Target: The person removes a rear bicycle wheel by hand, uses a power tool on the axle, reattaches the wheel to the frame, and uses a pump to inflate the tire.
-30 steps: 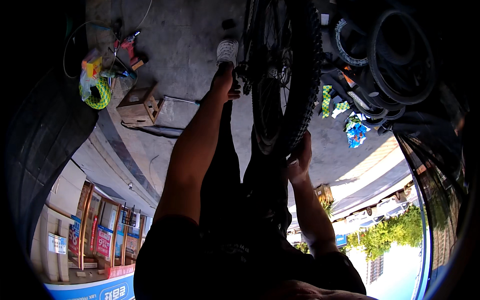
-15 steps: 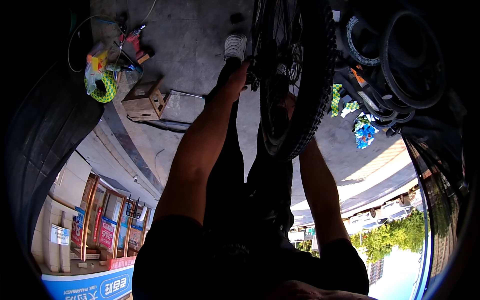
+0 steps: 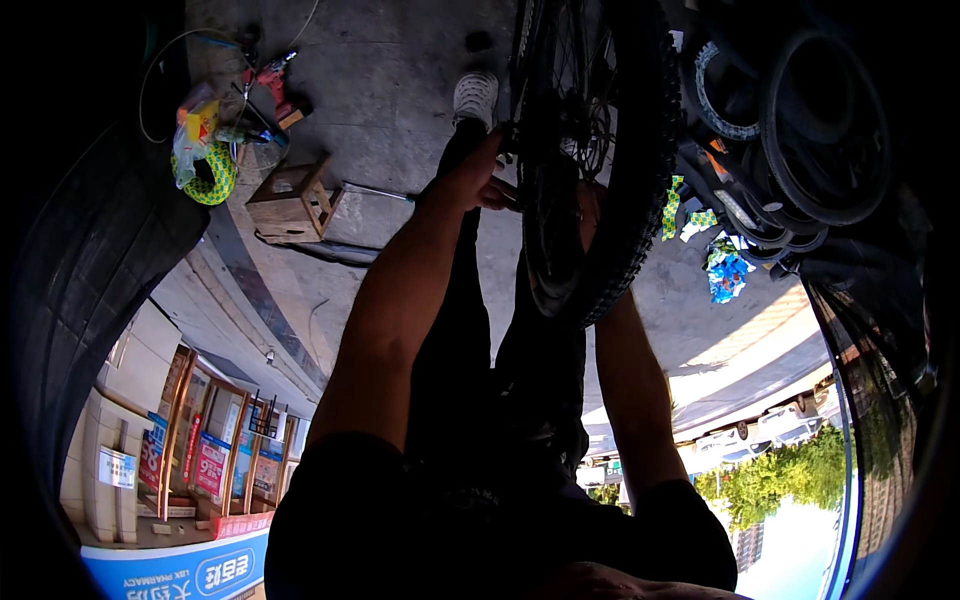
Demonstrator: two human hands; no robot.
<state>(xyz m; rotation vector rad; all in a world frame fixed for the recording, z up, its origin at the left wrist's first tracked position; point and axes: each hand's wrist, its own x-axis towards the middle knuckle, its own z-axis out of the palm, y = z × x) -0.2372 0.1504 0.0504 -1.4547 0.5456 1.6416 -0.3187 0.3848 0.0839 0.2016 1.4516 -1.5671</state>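
A bicycle wheel with a knobby black tyre (image 3: 645, 190) stands upright in front of me, its spokes and hub (image 3: 555, 160) dark against the concrete. My left hand (image 3: 475, 185) reaches to the hub from the left, with its fingers closed at the axle. My right hand (image 3: 590, 205) is on the far side of the wheel, level with the hub; the spokes and tyre mostly hide it. My white shoe (image 3: 475, 97) rests on the ground just left of the wheel.
A wooden stool (image 3: 290, 200) and a flat metal tray (image 3: 365, 215) lie to the left. A green coiled hose and tools (image 3: 215, 170) sit beyond them. Several stacked tyres (image 3: 800, 130) and coloured bags (image 3: 725, 270) lie to the right. A big tyre (image 3: 90, 290) curves along the left.
My right hand has left the lower edge of the tyre and gone up behind the wheel toward the hub. My left hand has stayed at the hub.
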